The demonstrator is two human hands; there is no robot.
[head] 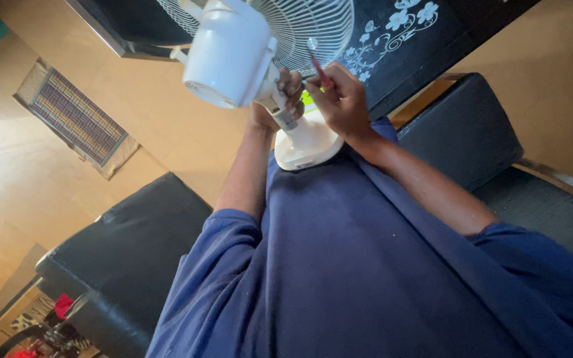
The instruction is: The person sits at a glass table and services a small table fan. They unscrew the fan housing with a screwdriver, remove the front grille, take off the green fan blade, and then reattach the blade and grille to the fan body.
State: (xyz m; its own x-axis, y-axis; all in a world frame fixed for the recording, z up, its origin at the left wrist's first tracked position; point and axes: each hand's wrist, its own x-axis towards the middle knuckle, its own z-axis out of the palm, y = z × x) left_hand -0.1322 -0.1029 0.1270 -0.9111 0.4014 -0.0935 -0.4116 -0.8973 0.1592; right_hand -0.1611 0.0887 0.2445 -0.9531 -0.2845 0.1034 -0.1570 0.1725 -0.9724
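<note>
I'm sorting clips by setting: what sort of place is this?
Likely a home living room: a black sofa, a woven mat on the tiled floor, and a white table fan held in the person's lap.

I count one white fan [247, 59], one red-handled screwdriver [318, 65], and my two hands: the left hand [276, 99] and the right hand [341, 99]. There is one black sofa [134, 252] under me, one woven mat [77, 118] on the floor, and one dark flowered panel [399, 33].
</note>
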